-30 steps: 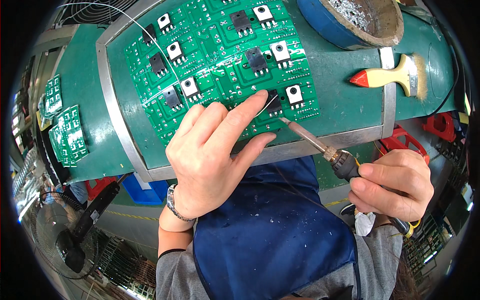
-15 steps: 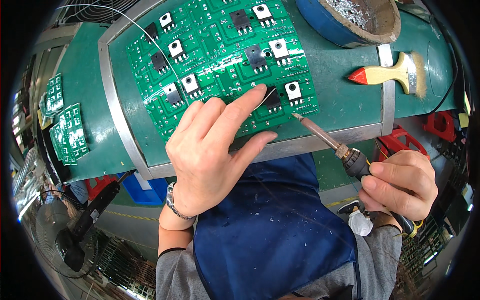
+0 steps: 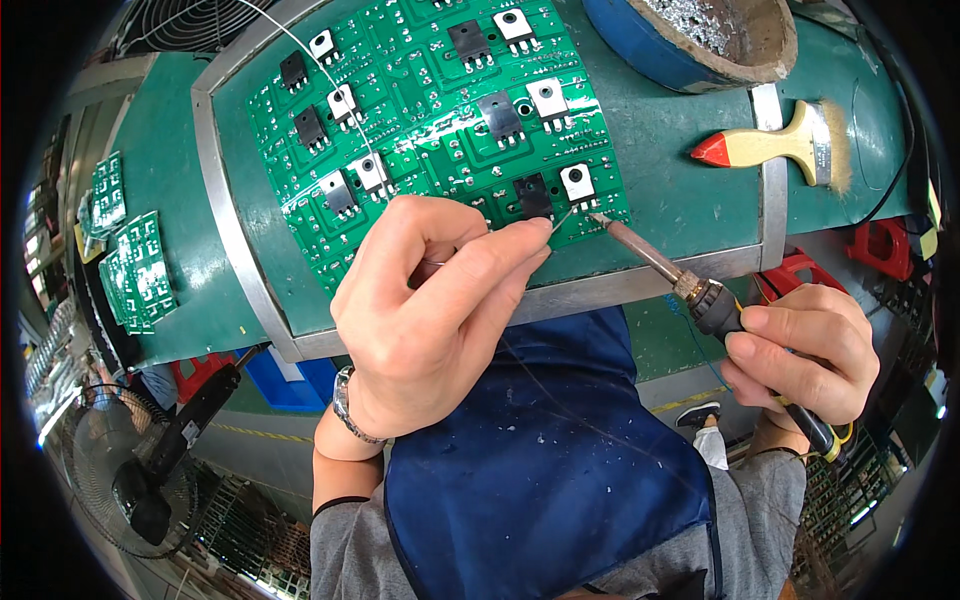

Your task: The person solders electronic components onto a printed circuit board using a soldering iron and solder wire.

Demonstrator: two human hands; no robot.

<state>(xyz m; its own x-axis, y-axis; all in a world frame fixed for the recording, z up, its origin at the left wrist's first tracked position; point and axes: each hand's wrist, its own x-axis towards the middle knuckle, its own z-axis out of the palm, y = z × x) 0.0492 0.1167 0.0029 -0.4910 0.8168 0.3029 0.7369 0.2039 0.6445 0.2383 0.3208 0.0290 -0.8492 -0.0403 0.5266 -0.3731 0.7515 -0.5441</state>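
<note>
Presently, on a clock face centred on the view, a glossy green printed-circuit panel point(image 3: 430, 170) is being seen between 11 and 12, lying on a green work table point(image 3: 665, 170). Its surface is being crossed by a pale streak of glare, dotted with silvery solder joints, and its edges are being bent by the lens. By the left hand point(image 3: 425, 300), just towards 9 from the centre, a thin silvery solder wire point(image 3: 562, 222) is being pinched between closed thumb and forefinger. By the right hand point(image 3: 805, 355), a little past 3, a soldering iron with a black grip point(image 3: 712, 308) is being held in curled fingers, its tip being pointed towards 10. Wire end and tip are both being kept at the legs of the panel's nearest silver-faced component point(image 3: 577, 183); whether they are touching cannot be told.

Six silver-faced components are being shown whole on the panel, and six black flat components point(image 3: 532, 195) are being paired with them; one more part is being cut off by the upper edge. Two groups of smaller green boards point(image 3: 140, 275) are lying between 9 and 10. One red-tipped, pale-handled brush point(image 3: 760, 147) is lying at 2, and one blue-sided bowl point(image 3: 640, 50) of silvery scraps is standing between 1 and 2.
</note>
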